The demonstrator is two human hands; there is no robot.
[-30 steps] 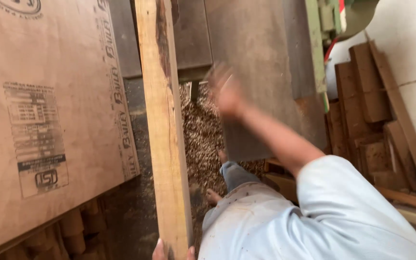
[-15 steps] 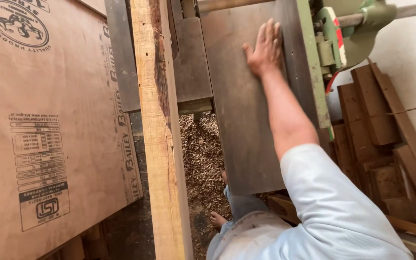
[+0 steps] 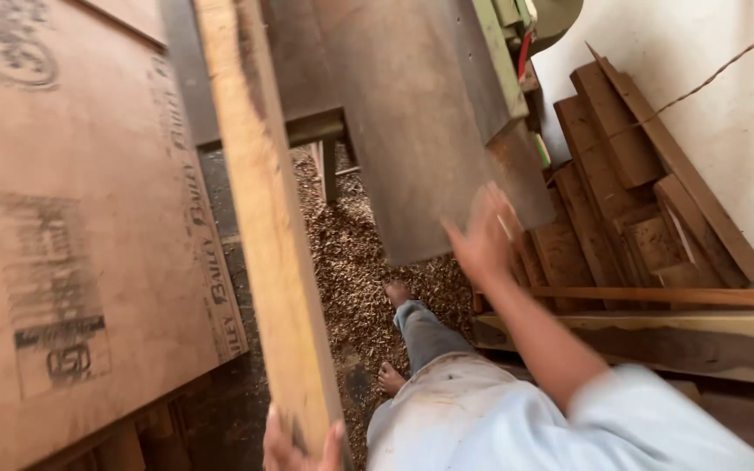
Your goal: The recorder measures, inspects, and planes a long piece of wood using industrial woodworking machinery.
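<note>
Left hand (image 3: 300, 447) fingers curl round the near end of a long plank (image 3: 265, 227), which runs away between plywood sheet (image 3: 80, 227) and machine table (image 3: 421, 122). Right hand (image 3: 482, 240), blurred, fingers spread, holds nothing, beside the table's corner.

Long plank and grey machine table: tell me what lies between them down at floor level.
In the head view, wood shavings cover the floor between the long plank and the grey machine table; the person's bare feet stand there too.

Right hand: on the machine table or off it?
Off it: the right hand hangs blurred in the air past the machine table end.
</note>
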